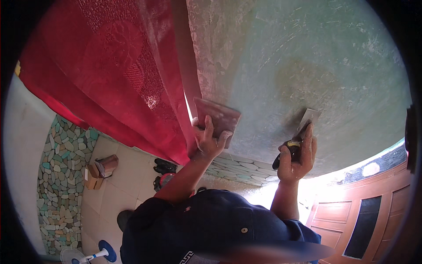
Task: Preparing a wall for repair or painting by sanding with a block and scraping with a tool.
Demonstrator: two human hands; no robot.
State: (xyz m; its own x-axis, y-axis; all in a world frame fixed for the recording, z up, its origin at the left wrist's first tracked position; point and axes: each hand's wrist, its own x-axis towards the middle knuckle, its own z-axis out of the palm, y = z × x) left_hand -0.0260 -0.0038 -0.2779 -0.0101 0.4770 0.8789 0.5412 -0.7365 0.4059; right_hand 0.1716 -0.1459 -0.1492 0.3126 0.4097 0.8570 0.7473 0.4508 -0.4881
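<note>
A scraper with a metal blade (311,116) and a dark handle with a yellow mark is in my right hand (299,160). Its blade lies against or close to the worn green wall (303,53), and I cannot tell whether it touches. My left hand (210,140) grips a flat, brownish rectangular board (220,115) at the wall's left edge. The thumb and a finger lie along its face, while the rest of the grip is partly hidden. A damp-looking darker patch (307,79) marks the wall above the scraper.
Red patterned curtain (127,83) hangs beside my left hand. On the tiled floor (118,193) stand a cardboard box (92,177), dark footwear (165,166) and a white-and-blue fan (103,253). Pebble-stone cladding (63,176) covers the left side; a wooden door (332,215) is at lower right.
</note>
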